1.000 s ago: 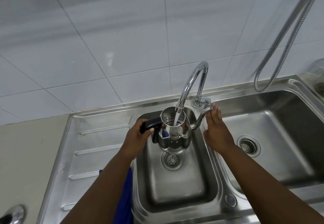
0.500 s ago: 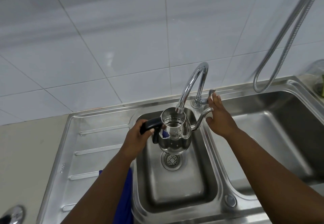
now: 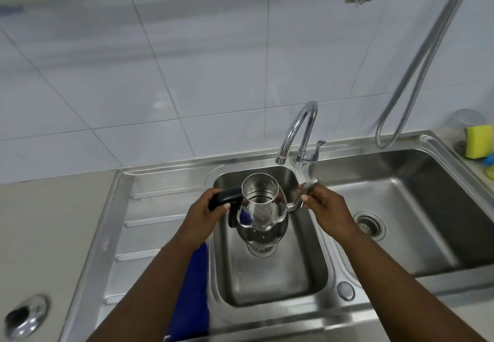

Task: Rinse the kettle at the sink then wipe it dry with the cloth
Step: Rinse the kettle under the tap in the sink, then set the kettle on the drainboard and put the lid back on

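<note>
Steel sink [image 3: 267,282]: both hands hold shiny kettle [image 3: 263,209]

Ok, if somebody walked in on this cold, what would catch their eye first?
Probably the shiny steel kettle held over the small middle basin, the left hand on its black handle and the right hand at its thin spout. Just behind it stands the curved chrome tap, with no water running. A bright yellow sponge sits at the far right of the sink.
</note>
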